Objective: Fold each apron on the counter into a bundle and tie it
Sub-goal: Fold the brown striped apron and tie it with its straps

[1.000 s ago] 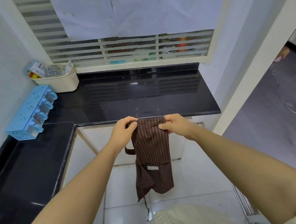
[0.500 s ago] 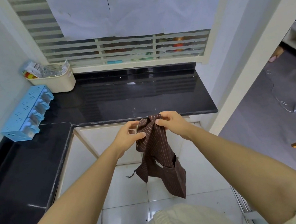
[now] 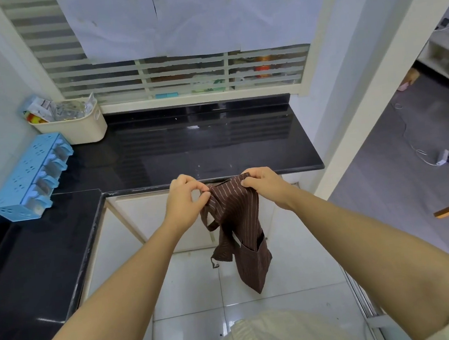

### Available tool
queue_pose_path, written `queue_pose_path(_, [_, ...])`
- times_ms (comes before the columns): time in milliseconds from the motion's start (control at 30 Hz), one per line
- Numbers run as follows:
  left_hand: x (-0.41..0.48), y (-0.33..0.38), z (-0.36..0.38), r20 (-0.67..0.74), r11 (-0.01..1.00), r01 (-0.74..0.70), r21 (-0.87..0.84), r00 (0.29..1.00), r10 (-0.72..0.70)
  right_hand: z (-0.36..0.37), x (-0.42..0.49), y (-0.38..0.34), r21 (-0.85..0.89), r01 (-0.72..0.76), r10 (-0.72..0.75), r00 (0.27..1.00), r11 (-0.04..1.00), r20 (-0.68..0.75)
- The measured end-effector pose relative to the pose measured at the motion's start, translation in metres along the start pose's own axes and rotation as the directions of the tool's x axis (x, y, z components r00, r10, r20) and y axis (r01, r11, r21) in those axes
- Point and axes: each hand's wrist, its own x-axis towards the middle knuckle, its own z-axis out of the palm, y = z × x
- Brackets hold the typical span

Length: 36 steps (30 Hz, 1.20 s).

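brown striped apron (image 3: 237, 224) is held in the air, off the black surface (image 3: 188, 148), just short of its near edge. bulk hangs toward 6 o'clock over the floor. left hand (image 3: 186, 198) pinches the top edge at 9 o'clock, right hand (image 3: 264, 186) grips it at 3. step: lengthwise fold, no bundle or tie yet. next move probably calls for bringing the held edges together, then doubling up the hanging length.

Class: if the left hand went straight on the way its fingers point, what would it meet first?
The striped apron, whose top edge the left hand pinches; beyond it, probably the right hand.
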Motion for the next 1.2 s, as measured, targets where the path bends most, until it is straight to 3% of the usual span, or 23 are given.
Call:
queue_pose_path(100, [0.001, 0.005, 0.0, 0.062, 1.0, -0.024, -0.003, 0.998, 0.024, 0.0, 0.002, 0.002, -0.01, -0.017, 0.017, 1.0, 1.0, -0.016])
queue_pose_path(267, [0.001, 0.009, 0.009, 0.148, 0.96, 0.186, -0.209, 0.976, -0.156, -0.001, 0.006, 0.003, -0.006, -0.007, 0.007, 1.0, 1.0, -0.01])
queue_pose_path(400, [0.002, 0.008, 0.009, 0.247, 0.916, 0.249, -0.316, 0.953, -0.174, -0.003, 0.008, 0.003, -0.002, -0.004, 0.004, 1.0, 1.0, -0.003])
queue_pose_path(567, [0.007, 0.008, 0.007, 0.108, 0.951, 0.146, -0.274, 0.987, -0.121, -0.002, 0.009, 0.003, -0.002, -0.029, 0.029, 0.998, 1.0, 0.061])
queue_pose_path(667, [0.012, 0.005, 0.004, 0.258, 0.979, 0.092, -0.179, 0.965, -0.044, -0.001, 0.011, 0.002, -0.019, -0.037, 0.039, 0.994, 0.999, 0.098])
queue_pose_path(767, [0.019, 0.005, 0.003, 0.424, 0.997, 0.01, 0.08, 0.905, -0.043, -0.001, 0.011, 0.001, -0.034, -0.037, 0.041, 0.992, 0.999, 0.118])
queue_pose_path(800, [0.019, 0.006, 0.003, 0.39, 0.991, -0.018, 0.134, 0.92, -0.036, -0.001, 0.011, 0.002, -0.04, -0.036, 0.04, 0.993, 0.999, 0.113])
queue_pose_path(867, [0.02, 0.006, 0.003, 0.179, 0.979, -0.04, 0.201, 0.984, 0.003, -0.002, 0.012, 0.005, -0.062, -0.038, 0.041, 0.997, 0.997, 0.058])
queue_pose_path(933, [0.021, 0.007, 0.003, -0.01, 0.959, -0.085, 0.269, 0.996, 0.091, -0.005, 0.014, 0.007, -0.099, -0.024, 0.021, 0.999, 0.995, -0.027])
queue_pose_path(1033, [0.025, 0.013, 0.003, 0.004, 0.943, -0.168, 0.286, 0.985, 0.175, -0.009, 0.013, 0.006, -0.132, -0.006, 0.0, 0.999, 0.991, -0.044])
queue_pose_path(1200, [0.025, 0.031, 0.011, 0.177, 0.976, -0.126, 0.18, 0.98, 0.094, -0.005, 0.016, 0.006, -0.134, 0.038, -0.035, 0.999, 0.99, 0.023])
